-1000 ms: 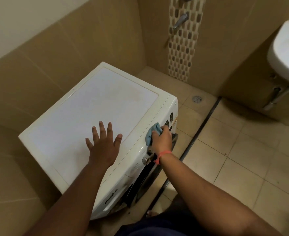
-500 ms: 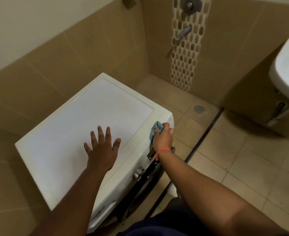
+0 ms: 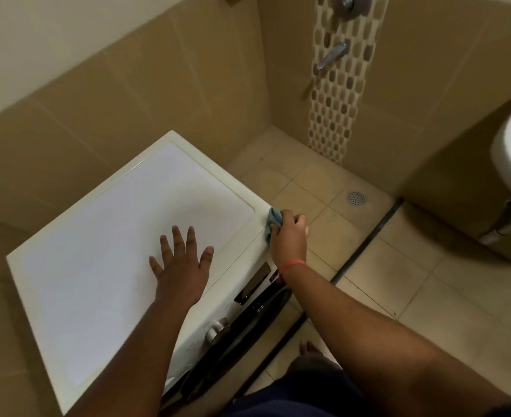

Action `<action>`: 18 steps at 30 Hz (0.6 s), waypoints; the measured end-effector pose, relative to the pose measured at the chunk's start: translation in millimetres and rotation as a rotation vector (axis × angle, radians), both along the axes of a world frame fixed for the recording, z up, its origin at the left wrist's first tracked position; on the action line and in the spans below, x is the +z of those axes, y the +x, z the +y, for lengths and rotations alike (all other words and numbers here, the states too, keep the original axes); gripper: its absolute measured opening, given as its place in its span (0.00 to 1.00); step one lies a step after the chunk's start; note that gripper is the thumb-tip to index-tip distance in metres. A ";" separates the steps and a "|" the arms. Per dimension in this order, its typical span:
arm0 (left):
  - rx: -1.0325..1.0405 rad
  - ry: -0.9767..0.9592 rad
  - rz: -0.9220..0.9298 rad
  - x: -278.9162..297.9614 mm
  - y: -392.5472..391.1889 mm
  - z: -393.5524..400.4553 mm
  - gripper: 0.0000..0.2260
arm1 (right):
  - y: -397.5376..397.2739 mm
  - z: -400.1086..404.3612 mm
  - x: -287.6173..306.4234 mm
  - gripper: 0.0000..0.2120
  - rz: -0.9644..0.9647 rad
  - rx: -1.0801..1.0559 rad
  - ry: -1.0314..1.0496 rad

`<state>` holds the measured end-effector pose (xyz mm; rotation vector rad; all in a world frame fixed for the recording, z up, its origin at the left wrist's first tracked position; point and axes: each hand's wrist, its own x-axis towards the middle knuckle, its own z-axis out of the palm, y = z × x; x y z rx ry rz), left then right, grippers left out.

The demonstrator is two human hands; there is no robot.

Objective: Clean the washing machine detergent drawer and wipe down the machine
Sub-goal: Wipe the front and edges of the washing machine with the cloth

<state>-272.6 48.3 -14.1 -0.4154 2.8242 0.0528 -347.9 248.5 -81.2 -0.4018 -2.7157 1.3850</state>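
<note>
My right hand [image 3: 288, 234] is clamped on the cloth [image 3: 273, 222], fingers curled round the bunched blue fabric, pressing it against the far front corner of the machine [image 3: 127, 236]. My left hand [image 3: 180, 266] lies flat on the lid, fingers spread and straight, holding nothing; it is well to the left of the right hand and bears part of my weight.

The cloth sits at the very edge, where the lid meets the front panel. The display [image 3: 254, 282] and dial [image 3: 216, 328] lie below my right wrist, nearer my body. The detergent drawer cannot be identified in this view.

Hazards, as judged from this position:
- Cloth overshoot. The corner is just beyond my fingers; a stroke carried too far would run the hand off the edge.
- Accidental input. The right forearm passes close over the display; dropping the wrist could press a control.
- Brace slip. If the lid is damp, the flat left hand may slide under load.
- Footing. My bare foot [image 3: 308, 347] stands on floor tile [image 3: 413, 281]; drips would make it slippery.
</note>
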 end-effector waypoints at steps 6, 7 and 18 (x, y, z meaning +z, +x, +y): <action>0.030 0.029 -0.004 -2.7 -5.5 16.9 0.36 | 14.1 13.0 0.2 0.08 0.353 0.536 0.494; 0.032 0.026 -0.003 -2.4 -6.0 17.4 0.36 | 0.2 18.2 3.8 0.10 0.309 0.526 0.504; 0.143 -0.007 -0.029 7.2 4.7 13.1 0.37 | -68.8 61.9 -10.7 0.09 -0.529 0.376 -0.377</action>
